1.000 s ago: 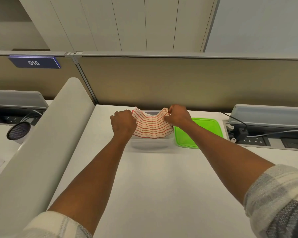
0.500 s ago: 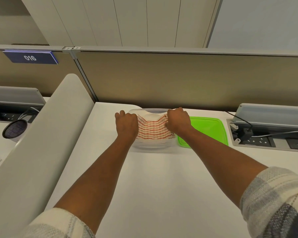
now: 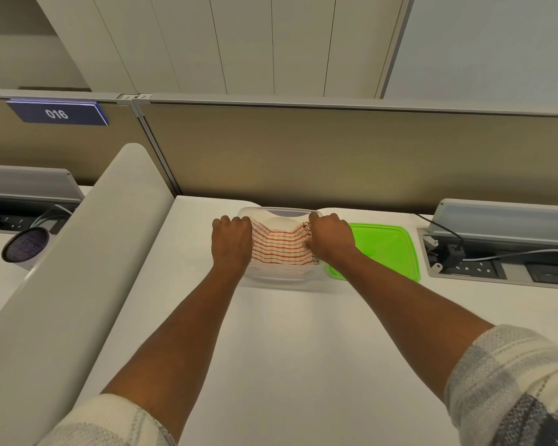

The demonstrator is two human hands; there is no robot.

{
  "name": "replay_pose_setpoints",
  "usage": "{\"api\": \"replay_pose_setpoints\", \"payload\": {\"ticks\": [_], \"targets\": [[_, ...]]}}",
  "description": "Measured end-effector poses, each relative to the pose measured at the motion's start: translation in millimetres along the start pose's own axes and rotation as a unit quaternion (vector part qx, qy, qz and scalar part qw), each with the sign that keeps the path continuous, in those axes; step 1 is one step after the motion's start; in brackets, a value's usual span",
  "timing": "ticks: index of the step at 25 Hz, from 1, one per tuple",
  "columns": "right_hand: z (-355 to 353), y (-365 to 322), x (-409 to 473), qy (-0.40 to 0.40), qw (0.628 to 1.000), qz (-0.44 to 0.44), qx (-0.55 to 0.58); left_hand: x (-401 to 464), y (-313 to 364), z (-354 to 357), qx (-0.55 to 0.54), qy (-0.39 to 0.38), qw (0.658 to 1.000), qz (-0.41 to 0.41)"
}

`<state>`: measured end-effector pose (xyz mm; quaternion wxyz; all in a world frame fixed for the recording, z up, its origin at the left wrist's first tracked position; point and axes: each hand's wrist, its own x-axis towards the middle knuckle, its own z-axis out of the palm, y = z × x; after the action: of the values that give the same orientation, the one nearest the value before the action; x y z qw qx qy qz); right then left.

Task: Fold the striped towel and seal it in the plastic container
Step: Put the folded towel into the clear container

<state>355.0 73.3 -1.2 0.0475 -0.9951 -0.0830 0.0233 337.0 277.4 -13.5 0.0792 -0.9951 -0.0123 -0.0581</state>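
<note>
The folded red-and-white striped towel (image 3: 281, 247) lies inside the clear plastic container (image 3: 281, 213) at the far side of the white desk. My left hand (image 3: 232, 241) holds the towel's left end down in the container. My right hand (image 3: 329, 239) grips the bunched right end against the container's right wall. The green lid (image 3: 385, 249) lies flat on the desk just right of the container, partly behind my right wrist.
A beige partition (image 3: 335, 156) stands directly behind the container. A rounded grey divider (image 3: 78, 268) runs along the desk's left edge. At the right, a cable tray (image 3: 503, 255) holds sockets, a plug and a cable. A round mesh object (image 3: 25, 244) sits beyond the divider at left.
Both hands have lowered the towel from above the container's rim down into the container, and it now lies flatter and stretched between them.
</note>
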Motion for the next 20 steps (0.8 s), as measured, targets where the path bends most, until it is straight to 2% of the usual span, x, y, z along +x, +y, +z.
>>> {"api": "replay_pose_setpoints", "payload": {"ticks": [4, 8, 11, 15, 17, 20], "targets": [[-3.8, 4.3, -7.8, 0.015, 0.998, -0.018, 0.062, -4.0, -1.1, -3.3, -0.036, -0.004, 0.999, -0.005], [-9.3, 20.5, -15.9, 0.107, 0.991, -0.065, 0.051, -9.0, 2.7, -15.9, -0.019, 0.046, 0.999, 0.006], [-5.6, 53.1, -29.2, 0.103, 0.993, -0.044, 0.036, -17.5, 29.3, -33.1, -0.049, 0.123, 0.986, 0.102], [9.3, 101.5, -58.7, 0.064, 0.997, 0.017, 0.029, -37.4, 92.3, -48.0, -0.152, 0.170, 0.933, 0.279], [13.9, 121.1, -72.0, 0.053, 0.998, 0.038, 0.020, -48.2, 122.3, -46.6, -0.174, 0.139, 0.912, 0.345], [15.3, 150.9, -87.1, 0.049, 0.997, 0.056, 0.014, -63.2, 157.8, -38.9, -0.167, 0.013, 0.923, 0.346]]}}
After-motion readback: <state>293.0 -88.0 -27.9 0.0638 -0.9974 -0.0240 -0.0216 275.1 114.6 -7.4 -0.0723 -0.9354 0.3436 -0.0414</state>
